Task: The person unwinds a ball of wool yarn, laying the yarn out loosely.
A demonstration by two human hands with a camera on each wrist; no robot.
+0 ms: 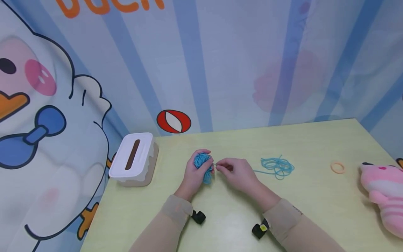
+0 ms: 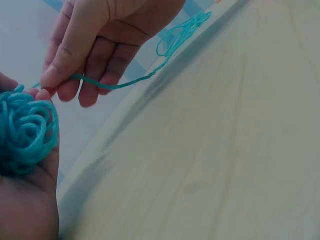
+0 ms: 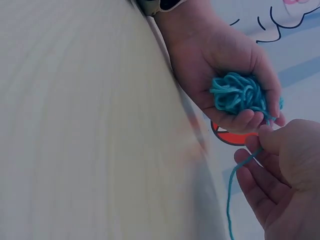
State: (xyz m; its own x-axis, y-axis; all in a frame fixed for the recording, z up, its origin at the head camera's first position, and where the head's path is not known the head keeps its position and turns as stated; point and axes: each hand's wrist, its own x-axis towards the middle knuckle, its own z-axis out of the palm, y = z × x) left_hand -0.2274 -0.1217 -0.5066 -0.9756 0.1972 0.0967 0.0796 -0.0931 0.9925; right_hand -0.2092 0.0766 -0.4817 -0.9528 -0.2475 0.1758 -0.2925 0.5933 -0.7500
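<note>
Where visible, yarn [image 3: 237, 94] inside left hand [image 3: 220, 57]

You are at a pale, wood-toned table [image 1: 308, 147] in what looks like a playfully decorated indoor corner, with a blue-striped cloth [image 1: 233, 70] hung behind it, bearing a big cartoon duck [image 1: 56, 182] and orange lettering [image 1: 94, 7]. Your tabletop carries a pink plush toy [image 1: 385, 197] and a slotted, tissue-style box [image 1: 142, 159]; since the cloth fills your background, whether this is a home or a staged set is hard to say.
</note>
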